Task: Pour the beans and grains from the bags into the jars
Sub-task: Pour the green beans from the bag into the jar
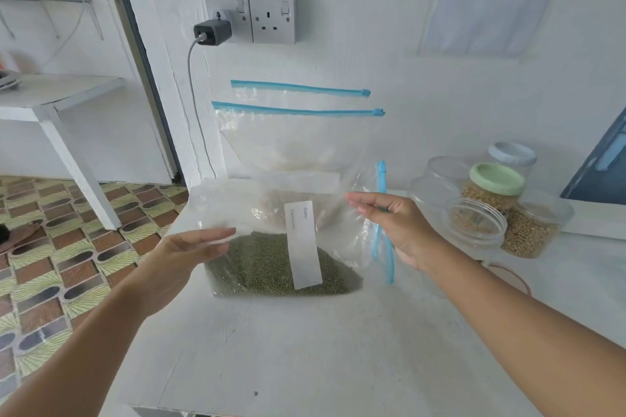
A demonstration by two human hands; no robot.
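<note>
A clear zip bag of green beans (271, 267) lies on its side on the white table (305, 349), its white label facing me and its blue zipper edge (382, 179) running down the right side. My left hand (189, 247) touches the bag's left fold with straight fingers. My right hand (393, 223) is at the zipper edge, fingers stretched out against the plastic. Two more clear zip bags (298, 139) with pale grain lean on the wall behind. At the right stand an open jar (474, 223) and other jars partly filled with grain.
A green-lidded jar (496, 179), a pale-lidded jar (511, 154) and an empty clear jar (437, 176) crowd the table's back right. Wall sockets with a plugged charger (212, 32) and its cable hang above the bags. The table's left edge drops to a patterned floor (67, 247).
</note>
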